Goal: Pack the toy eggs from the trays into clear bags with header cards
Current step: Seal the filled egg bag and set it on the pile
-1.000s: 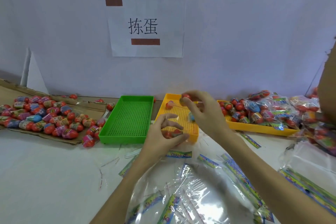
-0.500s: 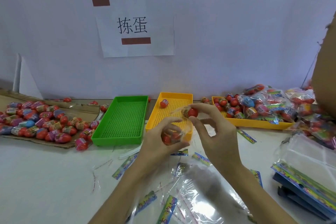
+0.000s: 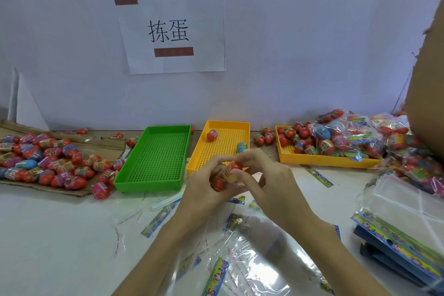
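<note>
My left hand holds a small clear bag with red toy eggs in it, just in front of the middle yellow tray. My right hand pinches a red toy egg at the bag's mouth. Two eggs lie in that tray: a red one and a blue one. The green tray to its left holds no eggs.
Loose eggs cover a cardboard sheet at the left. The right yellow tray holds eggs and filled bags. Empty bags with header cards lie near me, and a stack of them sits at the right. A brown box side rises far right.
My right hand picked an egg from the yellow tray and brought it down to the bag in my left hand. Both hands now meet nearer me.
</note>
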